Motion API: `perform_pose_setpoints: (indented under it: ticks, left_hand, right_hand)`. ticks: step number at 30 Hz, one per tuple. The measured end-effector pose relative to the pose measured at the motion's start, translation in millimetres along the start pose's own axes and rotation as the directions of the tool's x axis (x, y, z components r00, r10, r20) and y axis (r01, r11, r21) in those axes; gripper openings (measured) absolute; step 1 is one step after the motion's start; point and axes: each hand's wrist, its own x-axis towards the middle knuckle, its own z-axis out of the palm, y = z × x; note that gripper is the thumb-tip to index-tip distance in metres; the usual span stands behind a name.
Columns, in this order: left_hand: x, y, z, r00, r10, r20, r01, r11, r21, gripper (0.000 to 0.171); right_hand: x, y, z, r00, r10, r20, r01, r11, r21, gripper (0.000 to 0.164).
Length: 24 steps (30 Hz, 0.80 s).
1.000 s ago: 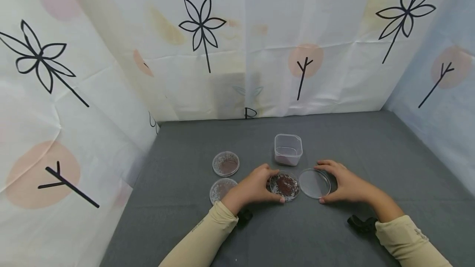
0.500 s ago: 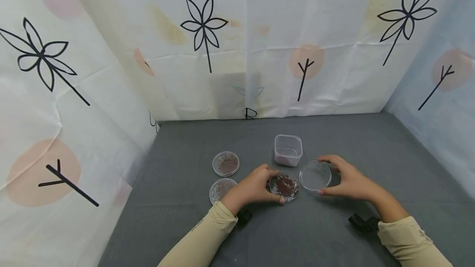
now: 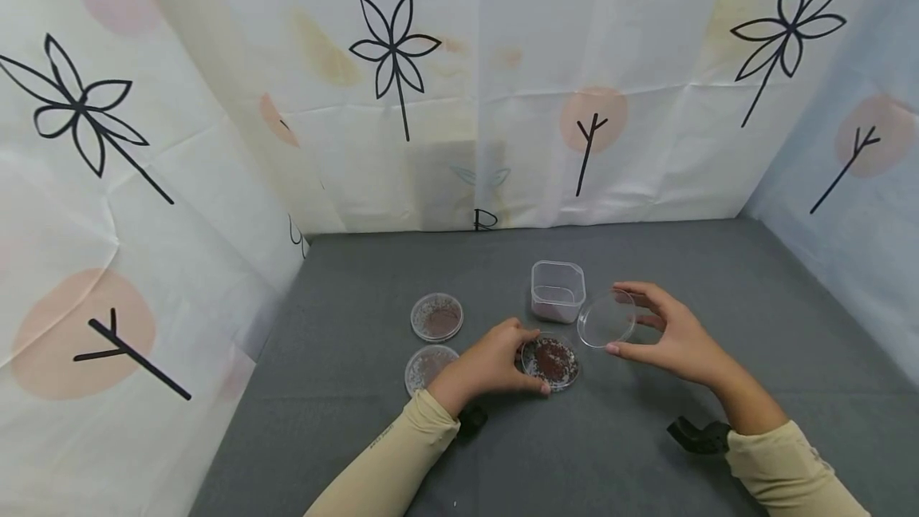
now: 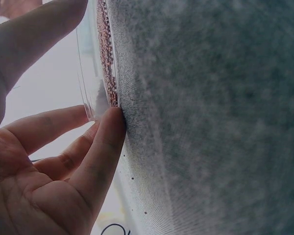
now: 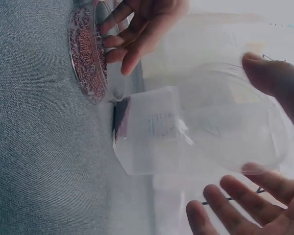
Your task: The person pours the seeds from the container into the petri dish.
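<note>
My left hand [image 3: 497,359] holds a petri dish [image 3: 551,361] by its sides on the table, thumb near and fingers far. Small reddish-brown grains lie in it, seen edge-on in the left wrist view as a layer of grains [image 4: 108,63]. Up off the table, my right hand [image 3: 664,335] pinches a clear round petri dish lid [image 3: 607,319] by its rim between thumb and fingertips. The lid is tilted and see-through. Just left of it stands a clear square plastic container [image 3: 558,290] with a little reddish material at its bottom, also behind the lid in the right wrist view.
Two more petri dishes stand to the left: a far dish [image 3: 436,317] with brownish grains, and a near dish [image 3: 429,367] partly hidden by my left wrist. A grey cloth covers the table [image 3: 373,278]. A patterned white curtain [image 3: 502,86] closes off the back.
My right hand has lifted the clear lid off the table and carried it away from me, up beside the square container, tilting it. My left hand and its dish stay put.
</note>
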Motion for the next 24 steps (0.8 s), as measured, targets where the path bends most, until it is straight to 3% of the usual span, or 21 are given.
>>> perform_pose_setpoints:
  ticks: [7,12,24]
  left_hand:
    - [-0.5,-0.8,0.9,1.0,0.007,-0.011,-0.007,1.0,-0.006,0.088]
    - [0.1,-0.8,1.6,1.0,-0.001,-0.006,0.001,1.0,-0.012,0.088]
    - [0.6,0.4,0.7,1.0,-0.013,-0.001,0.013,1.0,-0.011,0.088]
  right_hand:
    - [0,3,5,1.0,-0.012,-0.015,0.013,0.991,0.133,0.081]
    - [-2,2,9,0.998,0.051,0.036,-0.054,0.995,0.081,0.082]
    - [1,6,24,0.985,0.0,0.17,0.007,0.999,-0.045,0.086]
